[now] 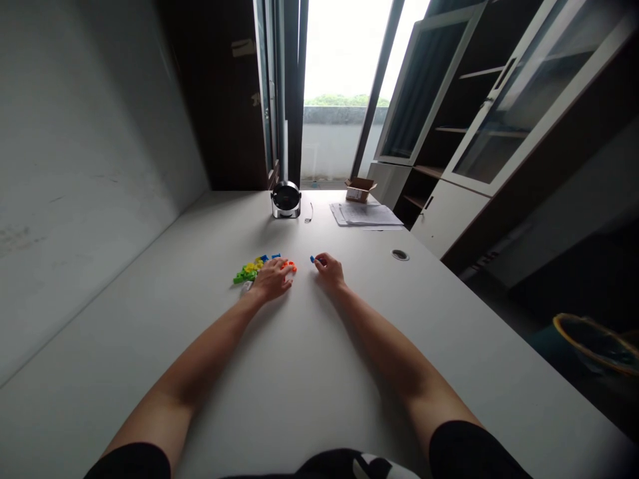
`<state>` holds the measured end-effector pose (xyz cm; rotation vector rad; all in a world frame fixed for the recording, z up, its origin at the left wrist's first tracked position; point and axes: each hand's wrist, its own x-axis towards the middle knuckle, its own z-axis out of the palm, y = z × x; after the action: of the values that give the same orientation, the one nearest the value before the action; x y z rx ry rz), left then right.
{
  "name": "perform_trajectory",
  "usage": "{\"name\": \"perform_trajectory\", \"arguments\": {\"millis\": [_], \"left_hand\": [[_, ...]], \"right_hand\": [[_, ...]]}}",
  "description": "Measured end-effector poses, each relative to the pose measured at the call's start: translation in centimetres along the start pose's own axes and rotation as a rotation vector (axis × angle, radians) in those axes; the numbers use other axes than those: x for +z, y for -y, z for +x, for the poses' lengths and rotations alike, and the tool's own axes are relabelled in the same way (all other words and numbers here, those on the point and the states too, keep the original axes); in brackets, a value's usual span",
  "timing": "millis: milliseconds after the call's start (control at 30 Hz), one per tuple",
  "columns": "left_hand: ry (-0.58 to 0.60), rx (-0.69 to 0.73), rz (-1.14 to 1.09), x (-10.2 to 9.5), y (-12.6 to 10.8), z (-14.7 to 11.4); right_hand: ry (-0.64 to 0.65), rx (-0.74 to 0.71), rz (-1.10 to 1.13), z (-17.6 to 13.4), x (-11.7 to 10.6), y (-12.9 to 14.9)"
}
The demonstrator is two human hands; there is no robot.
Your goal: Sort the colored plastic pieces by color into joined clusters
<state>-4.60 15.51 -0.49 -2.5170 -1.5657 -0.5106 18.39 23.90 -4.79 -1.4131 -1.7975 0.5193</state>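
Observation:
My right hand (328, 269) pinches a small blue plastic piece (313, 259) between thumb and fingertips, just above the white table. To its left, my left hand (272, 279) reaches over a cluster of small plastic pieces with its fingers apart. Orange pieces (290, 266) lie at its fingertips, partly covered by them. Beside and behind that hand are green pieces (244, 275), yellow pieces (253, 266) and blue pieces (276, 256). A white piece (246, 287) sits near the wrist. The exact shapes are too small to make out.
A round black device on a silver stand (286, 199) stands at the table's far side, with a thin cord (309, 213) beside it. Farther right are papers (367, 214) and an open cardboard box (360, 189). A round cable hole (400, 255) is set into the table (319, 372).

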Motion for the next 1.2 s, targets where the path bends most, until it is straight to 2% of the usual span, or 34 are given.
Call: {"name": "perform_trajectory", "arguments": {"millis": [100,233,300,400,533,633,767,867,1033,1200], "left_hand": [[0.042,0.055,0.017,1.0,-1.4,1.6],[0.050,-0.024,0.008,1.8,-1.9,2.3],[0.044,-0.020,0.004,1.5,-1.8,1.8],[0.026,0.058,-0.003,0.3,-1.6,0.5],[0.016,0.107,-0.033,-1.5,0.0,-1.8],[0.061,0.100,-0.053,-2.2,2.0,-3.1],[0.066,0.039,-0.040,-2.3,3.3,-3.7],[0.038,0.027,-0.041,-2.0,2.6,-3.2],[0.000,0.063,-0.059,-0.7,0.2,-1.0],[0.048,0.035,-0.044,0.5,-1.1,0.5]], "right_hand": [[-0.013,0.019,0.089,-0.4,-0.2,0.1],[0.012,0.026,0.110,-0.9,-0.6,0.5],[0.019,0.024,0.106,-1.1,-0.6,0.5],[0.021,0.019,0.129,-1.1,-0.7,0.2],[0.024,0.071,0.314,-0.7,-0.3,-0.3],[0.023,0.119,0.500,-0.6,0.5,0.0],[0.093,0.084,0.530,-1.4,1.4,1.2],[0.114,0.064,0.538,-2.0,1.4,1.8],[0.078,0.086,0.695,-2.5,0.4,1.6],[0.081,0.110,0.743,-3.2,-1.0,1.2]]}}
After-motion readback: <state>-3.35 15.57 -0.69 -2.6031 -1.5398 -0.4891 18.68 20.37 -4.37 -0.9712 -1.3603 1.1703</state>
